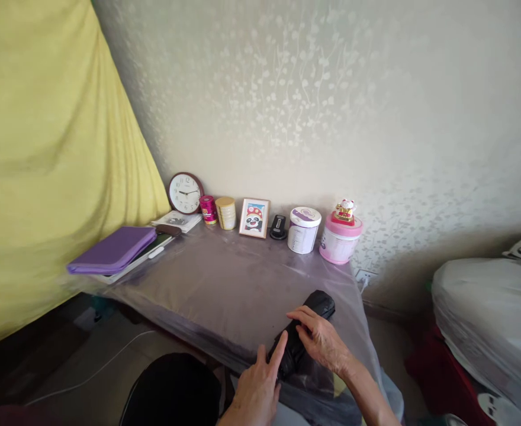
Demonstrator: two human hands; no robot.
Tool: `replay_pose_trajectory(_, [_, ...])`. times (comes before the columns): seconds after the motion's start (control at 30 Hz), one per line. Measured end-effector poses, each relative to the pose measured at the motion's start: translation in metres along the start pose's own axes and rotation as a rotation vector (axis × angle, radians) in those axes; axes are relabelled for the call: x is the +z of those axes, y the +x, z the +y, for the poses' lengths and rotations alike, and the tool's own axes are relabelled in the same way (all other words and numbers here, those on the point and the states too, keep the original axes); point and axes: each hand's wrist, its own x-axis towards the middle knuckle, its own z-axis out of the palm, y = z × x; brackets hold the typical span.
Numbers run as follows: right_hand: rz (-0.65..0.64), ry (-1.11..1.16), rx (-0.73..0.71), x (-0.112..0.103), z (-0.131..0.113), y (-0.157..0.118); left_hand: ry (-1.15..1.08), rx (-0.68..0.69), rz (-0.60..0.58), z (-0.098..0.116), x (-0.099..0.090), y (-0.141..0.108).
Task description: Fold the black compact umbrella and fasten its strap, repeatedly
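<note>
The fingers (305,322) of the right hand (325,343) are curving over a black folded umbrella (318,303), apparently grasping its upper part, although the angle leaves the exact grip uncertain. The index finger (279,349) of the left hand (256,390) is stretching upward against the umbrella's near end, while the remaining left fingers are curling back; whether that hand is gripping cannot be told from this view. The umbrella is lying at the near edge of a table (207,278) covered by a mauve cloth under clear plastic sheeting. Along the wall, a round wall clock (185,192), a pink tin (208,209), a cream tin (225,213), a framed panda picture (254,218), a small black device (278,227), a white tub (304,231) and a pink tub (340,242) topped by a beckoning-cat figurine (344,210) are standing in a row. A purple folder (112,251) is lying at the table's left end, beside a yellow curtain (51,154), and a plastic-covered bed (482,307) is standing to the right.
</note>
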Motion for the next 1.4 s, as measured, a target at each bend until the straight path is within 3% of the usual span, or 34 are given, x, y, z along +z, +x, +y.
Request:
replay_pose_trajectory(0.3, [0.019, -0.056, 0.032, -0.003, 0.007, 0.01, -0.038, 0.043, 0.109, 0.0, 0.005, 0.014])
replay_pose_trajectory(0.67, [0.03, -0.065, 0.03, 0.001, 0.013, 0.012, -0.18, 0.046, 0.063, -0.006, -0.012, 0.004])
replay_pose_trajectory(1.0, [0.105, 0.056, 0.038, 0.002, 0.012, 0.011, -0.11, 0.071, 0.116, -0.004, 0.004, 0.01])
replay_pose_trajectory(1.23, [0.197, 0.343, 0.131, -0.013, 0.016, -0.019, -0.059, 0.089, 0.118, -0.005, 0.004, 0.014])
replay_pose_trajectory(1.4, [0.38, 0.499, 0.358, -0.018, 0.034, -0.055, -0.047, 0.078, 0.106, -0.004, 0.003, 0.011])
